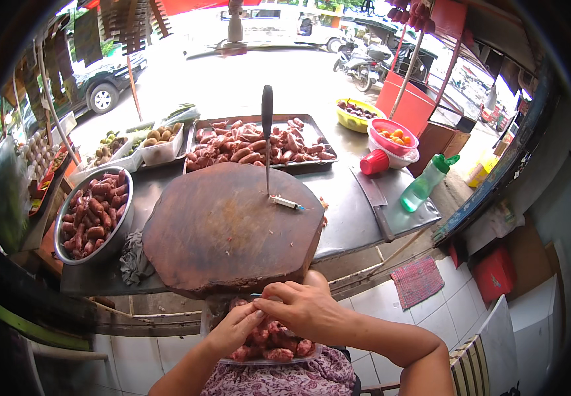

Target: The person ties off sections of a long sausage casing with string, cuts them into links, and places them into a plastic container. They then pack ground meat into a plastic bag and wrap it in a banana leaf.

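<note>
My left hand (238, 325) and my right hand (310, 309) meet over a clear plastic tub (312, 357) on my lap. Inside the tub are pinkish-red raw sausages or meat pieces (279, 344). Both hands have their fingers pinched together at the tub's far side. A tiny bit of something light blue shows at the fingertips, too small to name. Just beyond stands a thick round wooden chopping block (226, 231). A dark-handled knife (267, 125) is upright at its far right part, and a small syringe (288, 202) lies beside the blade.
A metal tray of sausages (252, 148) sits behind the block, and a steel basin (127, 228) of sausages at left. On the right are a cleaver (374, 201), a green bottle (425, 183), a red cup (374, 162) and a pink basin (394, 129). A grey cloth (135, 259) touches the block.
</note>
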`<state>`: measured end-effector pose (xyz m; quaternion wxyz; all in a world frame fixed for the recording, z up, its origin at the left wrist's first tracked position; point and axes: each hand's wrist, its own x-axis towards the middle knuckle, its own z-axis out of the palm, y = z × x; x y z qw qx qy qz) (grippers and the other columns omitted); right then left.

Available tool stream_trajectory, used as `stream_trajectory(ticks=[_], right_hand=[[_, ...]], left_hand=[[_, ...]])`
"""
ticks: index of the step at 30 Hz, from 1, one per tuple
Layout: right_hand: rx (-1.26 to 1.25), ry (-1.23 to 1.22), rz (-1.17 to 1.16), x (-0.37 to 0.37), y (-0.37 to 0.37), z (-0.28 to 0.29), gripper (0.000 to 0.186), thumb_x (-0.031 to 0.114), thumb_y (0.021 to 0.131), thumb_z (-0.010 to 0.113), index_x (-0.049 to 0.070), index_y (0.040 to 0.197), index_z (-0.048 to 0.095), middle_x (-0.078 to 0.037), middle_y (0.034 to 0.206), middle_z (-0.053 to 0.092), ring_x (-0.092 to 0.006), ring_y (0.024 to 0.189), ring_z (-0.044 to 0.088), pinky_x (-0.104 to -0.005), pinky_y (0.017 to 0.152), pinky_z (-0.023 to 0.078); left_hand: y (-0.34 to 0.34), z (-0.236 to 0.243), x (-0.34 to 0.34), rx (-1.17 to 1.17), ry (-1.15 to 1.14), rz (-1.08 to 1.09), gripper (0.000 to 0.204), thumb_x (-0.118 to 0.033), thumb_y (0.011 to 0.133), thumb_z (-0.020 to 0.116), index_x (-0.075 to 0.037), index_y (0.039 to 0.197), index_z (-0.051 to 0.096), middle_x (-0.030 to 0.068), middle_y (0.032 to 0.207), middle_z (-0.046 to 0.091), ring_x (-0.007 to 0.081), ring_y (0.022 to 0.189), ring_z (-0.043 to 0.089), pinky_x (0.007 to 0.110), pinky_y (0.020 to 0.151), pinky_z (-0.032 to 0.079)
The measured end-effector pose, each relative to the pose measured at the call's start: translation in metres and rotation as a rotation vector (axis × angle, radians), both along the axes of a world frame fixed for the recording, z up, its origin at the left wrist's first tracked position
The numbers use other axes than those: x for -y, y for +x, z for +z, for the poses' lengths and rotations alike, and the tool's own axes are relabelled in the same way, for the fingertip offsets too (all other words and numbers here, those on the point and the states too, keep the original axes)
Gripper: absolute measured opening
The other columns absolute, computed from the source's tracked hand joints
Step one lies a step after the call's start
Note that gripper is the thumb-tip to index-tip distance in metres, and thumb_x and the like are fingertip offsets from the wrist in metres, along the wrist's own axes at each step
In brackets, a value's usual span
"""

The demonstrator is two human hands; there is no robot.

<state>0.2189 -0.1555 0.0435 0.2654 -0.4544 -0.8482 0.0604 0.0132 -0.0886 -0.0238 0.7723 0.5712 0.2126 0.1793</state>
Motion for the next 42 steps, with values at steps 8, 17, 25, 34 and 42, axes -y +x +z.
stream_trajectory(ticks=[8,17,25,34,42], right_hand=[[-0.095,0.042,0.014,0.002,0.000,-0.025,0.024,0.012,0.079,0.066,0.004,0.102,0.065,-0.010,0.102,0.063,-0.0272,0.097,0.064,-0.0376,0.083,0.053],[0.045,0.025,0.053,0.006,0.008,-0.006,0.019,0.003,0.078,0.069,0.002,0.094,0.060,-0.011,0.092,0.060,-0.0297,0.085,0.062,-0.0413,0.075,0.051],[-0.065,0.035,-0.110,0.010,0.000,-0.016,0.019,-0.003,0.077,0.064,0.002,0.094,0.057,-0.015,0.088,0.056,-0.0366,0.084,0.059,-0.0448,0.071,0.051],[-0.206,0.110,-0.323,0.009,0.015,-0.046,0.016,-0.002,0.082,0.061,0.000,0.096,0.053,-0.018,0.089,0.056,-0.0366,0.076,0.058,-0.0441,0.069,0.050],[-0.589,-0.082,-0.295,-0.004,0.017,-0.044,0.018,0.000,0.086,0.066,0.002,0.105,0.067,-0.012,0.093,0.066,-0.0288,0.079,0.064,-0.0399,0.070,0.050]], left_hand=[[0.005,-0.004,0.011,-0.177,-0.144,-0.094,0.031,-0.017,0.108,0.047,0.003,0.126,0.062,0.0076,0.118,0.065,0.0134,0.110,0.058,0.030,0.097,0.047],[0.015,-0.004,0.002,-0.010,-0.004,-0.103,0.025,-0.017,0.109,0.047,0.001,0.108,0.064,-0.0019,0.080,0.059,0.0065,0.070,0.050,0.023,0.058,0.041],[0.028,0.004,0.016,0.000,0.394,0.171,0.022,-0.010,0.103,0.046,0.004,0.103,0.062,0.0048,0.081,0.063,0.0120,0.073,0.055,0.029,0.067,0.048],[0.017,-0.001,0.009,-0.083,0.278,0.035,0.031,-0.013,0.103,0.045,0.006,0.117,0.064,0.0044,0.097,0.064,0.0105,0.087,0.058,0.025,0.081,0.048],[0.013,-0.005,0.013,0.054,0.093,0.109,0.027,-0.021,0.108,0.044,0.000,0.099,0.059,-0.0015,0.080,0.052,0.0065,0.067,0.043,0.023,0.061,0.037]])
